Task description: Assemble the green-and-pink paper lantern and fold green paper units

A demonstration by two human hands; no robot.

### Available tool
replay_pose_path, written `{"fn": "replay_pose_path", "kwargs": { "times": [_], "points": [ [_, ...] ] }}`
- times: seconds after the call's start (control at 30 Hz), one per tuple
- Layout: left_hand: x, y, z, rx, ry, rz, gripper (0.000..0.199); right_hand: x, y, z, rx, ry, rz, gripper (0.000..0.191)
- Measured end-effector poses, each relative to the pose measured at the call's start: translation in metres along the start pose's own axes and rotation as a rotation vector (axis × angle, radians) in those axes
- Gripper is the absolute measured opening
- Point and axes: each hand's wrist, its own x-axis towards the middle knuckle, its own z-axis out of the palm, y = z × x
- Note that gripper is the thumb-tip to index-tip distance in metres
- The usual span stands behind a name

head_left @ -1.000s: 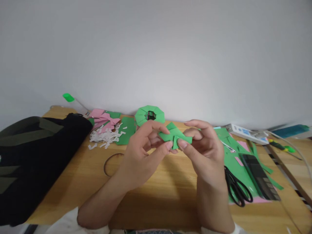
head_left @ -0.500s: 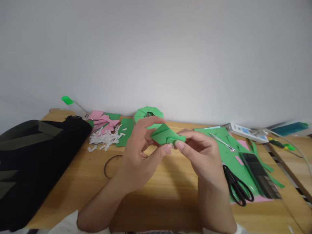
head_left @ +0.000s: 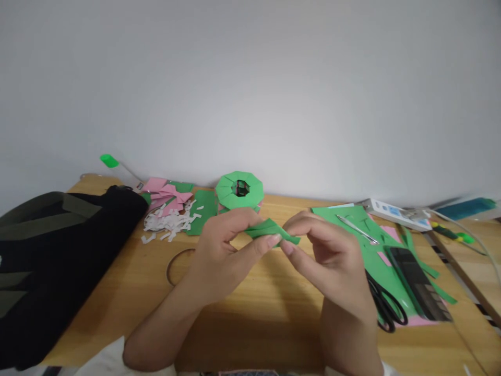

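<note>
A small piece of folded green paper (head_left: 270,228) is held up above the table between both hands. My left hand (head_left: 227,256) pinches its left part, thumb in front and fingers behind. On the right end, my right hand (head_left: 326,250) grips it between thumb and index finger. Just beyond my left hand stands a ring of folded green paper (head_left: 256,190) with a dark hole in its middle and some pink underneath. Black-handled scissors (head_left: 385,305) lie by my right wrist, partly hidden by it.
White paper scraps (head_left: 166,223) and pink folded papers (head_left: 162,190) lie left. At right, green sheets (head_left: 366,250) carry tweezers (head_left: 357,230) and a dark phone-like slab (head_left: 417,282). A power strip (head_left: 395,211) sits behind. A black bag (head_left: 70,261) covers the left edge; a brown band (head_left: 172,263) lies nearby.
The green paper has been turned flatter and lowered slightly. My left fingers have come down and closed on it, uncovering the green ring. My right hand has shifted slightly right and down.
</note>
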Motion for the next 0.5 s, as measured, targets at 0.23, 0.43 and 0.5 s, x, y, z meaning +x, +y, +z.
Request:
{"fn": "replay_pose_path", "kwargs": {
  "times": [0.23, 0.43, 0.5],
  "points": [
    [0.004, -0.008, 0.007, -0.184, -0.002, -0.099, 0.008, 0.001, 0.011, 0.002, 0.149, 0.102, 0.086, 0.011],
    [0.001, -0.016, 0.008, 0.087, 0.163, 0.211, 0.01, 0.004, 0.016, 0.002, 0.065, 0.126, 0.071, 0.015],
    [-0.001, -0.016, 0.005, 0.257, 0.224, 0.375, 0.02, 0.004, 0.015, -0.002, -0.079, 0.141, 0.001, 0.029]
  ]
}}
